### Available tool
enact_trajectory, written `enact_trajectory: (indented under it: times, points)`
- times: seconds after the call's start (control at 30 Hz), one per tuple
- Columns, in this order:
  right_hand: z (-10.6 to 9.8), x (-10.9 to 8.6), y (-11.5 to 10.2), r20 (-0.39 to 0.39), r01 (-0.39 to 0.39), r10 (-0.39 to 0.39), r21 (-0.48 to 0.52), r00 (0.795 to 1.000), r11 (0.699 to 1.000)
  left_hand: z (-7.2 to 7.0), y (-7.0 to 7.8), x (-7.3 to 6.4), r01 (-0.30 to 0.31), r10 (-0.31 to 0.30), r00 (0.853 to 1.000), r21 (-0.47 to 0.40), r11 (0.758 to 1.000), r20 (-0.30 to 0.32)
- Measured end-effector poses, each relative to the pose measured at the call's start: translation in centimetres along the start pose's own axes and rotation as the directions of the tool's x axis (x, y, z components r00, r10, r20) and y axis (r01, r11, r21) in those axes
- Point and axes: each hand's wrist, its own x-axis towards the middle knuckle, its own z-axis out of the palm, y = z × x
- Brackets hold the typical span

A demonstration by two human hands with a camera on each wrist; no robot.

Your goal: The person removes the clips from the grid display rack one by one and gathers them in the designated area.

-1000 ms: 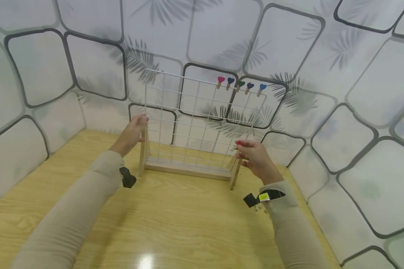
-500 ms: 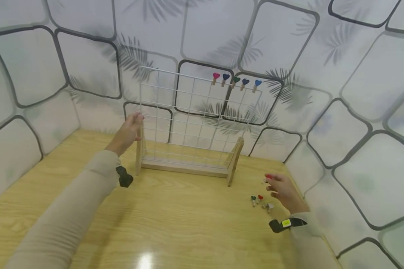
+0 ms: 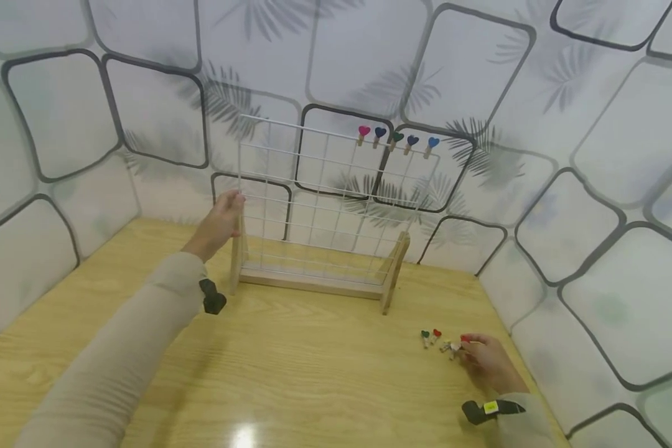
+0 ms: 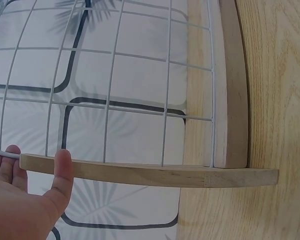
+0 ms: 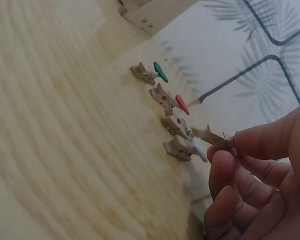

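A wire rack (image 3: 310, 284) stands on the table (image 3: 291, 379) near the patterned wall (image 3: 364, 56), its white grid set in a wooden base between two posts. The person's left hand (image 3: 216, 223) has hold of its left edge: the thumb lies across the left post (image 4: 120, 173), the fingertips meet the wire edge by the post's top end. Off to the right, low by the tabletop, the right hand (image 3: 488, 359) has a red clip (image 5: 217, 140) pinched between thumb and fingertips, practically no gap beyond the clip's own thickness; most of its heart is covered. Just beside it four more clips lie on the table: a green clip (image 3: 425, 339), another with a red heart (image 3: 436, 335), and two close together, one of them a pale clip (image 5: 181, 148). I can't tell whether the pinched one touches these. Along the right part of the rack's top wire five clips sit in a row, from left to right: pink (image 3: 364, 131), dark blue (image 3: 379, 133), dark green (image 3: 397, 137), dark blue (image 3: 412, 142) and lighter blue (image 3: 433, 143).
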Motion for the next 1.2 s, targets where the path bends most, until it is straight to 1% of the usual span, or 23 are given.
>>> enact_trajectory:
  times: [0.17,0.27,0.37,0.43,0.5,0.67,0.8,0.9,1.0,1.07,1.13,1.2]
  points:
    - [-0.2,-0.3,0.6,-0.010,-0.022,0.022,-0.002,1.000,1.000,0.3,-0.2,0.2,-0.022,0.021,1.000,-0.025,0.999,-0.012]
    - [-0.2,-0.3,0.7,-0.006,-0.014,0.014,-0.007,1.000,1.000,0.2,-0.3,0.3,-0.024,0.024,1.000,-0.047,0.999,-0.012]
    - [-0.3,-0.4,0.7,-0.015,-0.016,0.016,0.022,1.000,1.000,0.1,-0.2,0.4,-0.010,0.012,1.000,-0.103,0.995,0.016]
    - [-0.4,-0.5,0.6,-0.020,-0.024,0.024,0.043,1.000,0.999,0.1,-0.2,0.6,0.001,0.004,0.999,-0.162,0.987,0.034]
    - [-0.5,-0.6,0.6,-0.020,-0.035,0.036,0.058,0.999,0.998,0.0,-0.1,0.7,0.008,-0.001,0.999,-0.208,0.978,0.038]
    - [-0.5,-0.7,0.6,-0.005,-0.046,0.047,0.017,0.999,0.999,-0.3,0.0,0.7,0.013,-0.009,1.000,-0.258,0.966,0.018]
    - [-0.7,-0.8,0.1,-0.054,-0.055,0.053,-0.035,0.997,0.998,-0.2,0.1,0.9,0.011,-0.010,1.000,-0.292,0.956,0.006]
    - [-1.1,-0.8,-0.8,-0.085,-0.048,0.043,-0.067,0.995,0.997,0.0,0.5,0.8,0.014,-0.018,1.000,-0.293,0.956,-0.012]
    - [-1.4,-0.7,-2.1,-0.077,-0.023,0.018,-0.062,0.997,0.998,0.1,1.0,0.5,0.019,-0.028,0.999,-0.281,0.960,-0.027]
    - [-1.6,-0.5,-3.3,-0.060,0.012,-0.014,-0.036,0.998,0.999,0.1,1.1,0.4,0.026,-0.036,0.999,-0.272,0.962,-0.029]
    - [-1.7,-0.3,-4.9,-0.064,0.051,-0.051,0.003,0.997,0.999,0.2,1.2,0.4,0.030,-0.040,0.999,-0.258,0.966,-0.036]
    - [-1.7,-0.3,-6.7,-0.071,0.095,-0.090,0.063,0.993,0.993,0.4,1.2,0.5,0.029,-0.040,0.998,-0.218,0.976,-0.046]
